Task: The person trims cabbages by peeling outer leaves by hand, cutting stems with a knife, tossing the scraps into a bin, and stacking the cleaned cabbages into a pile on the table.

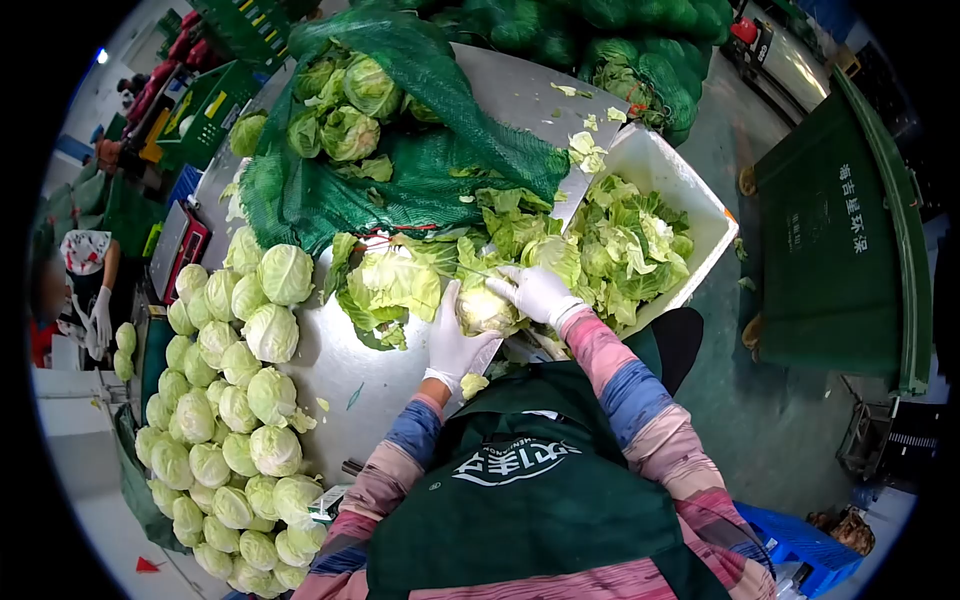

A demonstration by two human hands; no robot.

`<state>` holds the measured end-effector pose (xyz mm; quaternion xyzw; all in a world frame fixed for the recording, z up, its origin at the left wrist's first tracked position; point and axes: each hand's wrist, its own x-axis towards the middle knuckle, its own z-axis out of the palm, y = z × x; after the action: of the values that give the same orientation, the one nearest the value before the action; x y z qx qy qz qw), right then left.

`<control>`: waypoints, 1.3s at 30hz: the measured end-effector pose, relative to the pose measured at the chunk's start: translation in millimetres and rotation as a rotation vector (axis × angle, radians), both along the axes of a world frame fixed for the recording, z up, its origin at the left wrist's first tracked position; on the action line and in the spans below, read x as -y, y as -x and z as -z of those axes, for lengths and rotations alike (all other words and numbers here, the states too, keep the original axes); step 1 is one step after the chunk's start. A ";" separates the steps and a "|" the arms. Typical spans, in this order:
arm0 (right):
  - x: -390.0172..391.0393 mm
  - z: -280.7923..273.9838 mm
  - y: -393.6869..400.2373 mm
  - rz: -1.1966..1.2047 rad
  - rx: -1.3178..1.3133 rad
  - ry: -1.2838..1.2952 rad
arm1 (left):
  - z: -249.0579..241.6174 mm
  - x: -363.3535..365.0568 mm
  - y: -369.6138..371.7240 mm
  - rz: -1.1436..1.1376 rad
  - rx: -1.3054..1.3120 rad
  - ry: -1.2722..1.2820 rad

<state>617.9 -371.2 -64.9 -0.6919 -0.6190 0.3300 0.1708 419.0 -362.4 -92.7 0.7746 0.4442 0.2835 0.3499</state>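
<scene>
A pale cabbage (484, 308) is between my two white-gloved hands, near the table's front edge. My left hand (456, 342) is wrapped against its left side. My right hand (537, 294) has its fingers closed at the upper right of the cabbage, on what looks like an outer leaf. Loose green leaves (398, 280) lie just beyond and to the left of my hands. To the right, a white foam box (715, 215) holds a heap of torn leaves (625, 235). A green mesh bag (440, 100) with several cabbages (350, 133) in its mouth lies at the back.
Many trimmed cabbages (233, 410) are stacked on the metal table (350, 385) at left. A red scale (180, 250) and green crates (210, 110) stand beyond. Full mesh sacks (640, 60) lie behind. A large green bin (840, 230) is at right. Another person's gloved hands (98, 320) show far left.
</scene>
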 end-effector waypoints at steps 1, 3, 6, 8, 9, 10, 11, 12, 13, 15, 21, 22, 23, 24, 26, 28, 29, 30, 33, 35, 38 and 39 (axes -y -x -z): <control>-4.5 1.2 -1.3 0.000 0.000 -0.001 | 0.8 -1.5 -0.8 0.000 0.000 -0.001; -11.4 6.1 -2.2 0.071 0.006 0.060 | 2.4 -1.7 -1.8 0.002 0.039 0.001; -17.8 14.3 -4.2 0.119 0.136 0.079 | 1.3 -1.2 2.9 0.062 -0.022 -0.035; -18.4 25.8 -9.0 0.200 0.178 0.097 | 1.7 2.2 11.1 0.084 0.000 -0.002; -14.1 31.6 -11.5 0.201 0.173 0.095 | 0.7 4.9 18.7 0.107 0.018 0.031; -10.7 37.2 -13.7 0.243 0.171 0.097 | 16.8 5.8 32.5 0.079 0.043 0.105; -8.9 37.6 -11.5 0.283 0.168 0.101 | 15.1 6.4 40.6 0.081 0.036 0.098; -7.3 39.0 -5.7 0.283 0.171 0.099 | 14.5 7.3 47.1 0.020 0.099 0.274; -5.3 37.5 1.3 0.284 0.090 0.126 | 13.4 9.2 52.2 -0.044 0.161 0.455; 5.9 45.2 28.3 0.361 0.059 -0.081 | 15.8 8.6 47.9 -0.059 0.282 0.446; 12.8 73.0 34.1 0.446 -0.201 -0.065 | 3.5 -14.7 45.8 -0.149 0.434 0.609; 11.3 73.4 21.9 0.474 -0.221 0.008 | 0.8 -17.7 53.3 -0.178 0.569 0.818; 17.2 78.1 12.4 0.522 -0.026 -0.161 | -2.8 -17.4 58.7 -0.179 0.561 0.809; 20.9 81.3 -9.9 0.609 -0.066 -0.157 | -7.8 -15.0 63.2 -0.175 0.721 0.922; 35.2 134.4 -67.3 0.713 0.480 -0.574 | -25.5 -7.8 63.7 -0.125 0.933 1.135; 53.8 62.9 -101.5 1.138 -0.139 0.130 | -19.6 -7.4 71.1 -0.070 1.173 1.296; 54.8 74.0 -112.8 1.110 0.060 -0.073 | -13.2 -10.2 71.9 0.005 1.414 1.457; 56.4 87.3 -119.7 1.058 -0.063 -0.136 | -1.4 -13.4 71.5 0.146 1.563 1.535; 43.5 -23.6 -42.9 0.723 -0.638 -0.407 | -7.7 -14.1 44.3 0.464 1.732 1.643; 41.9 -52.0 9.0 0.324 -0.298 -0.555 | -14.2 -10.6 34.7 0.463 1.681 1.586; 40.7 -92.1 57.1 0.055 -0.159 -0.524 | -53.9 4.0 15.7 -0.148 1.305 1.255; 36.8 -84.6 61.2 0.045 -0.139 -0.539 | -42.5 2.0 22.9 -0.147 1.305 1.255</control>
<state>556.7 -408.0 19.7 -0.6108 -0.6557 0.1959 0.3981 396.1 -364.3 -50.2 0.0969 0.2790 0.3934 0.8706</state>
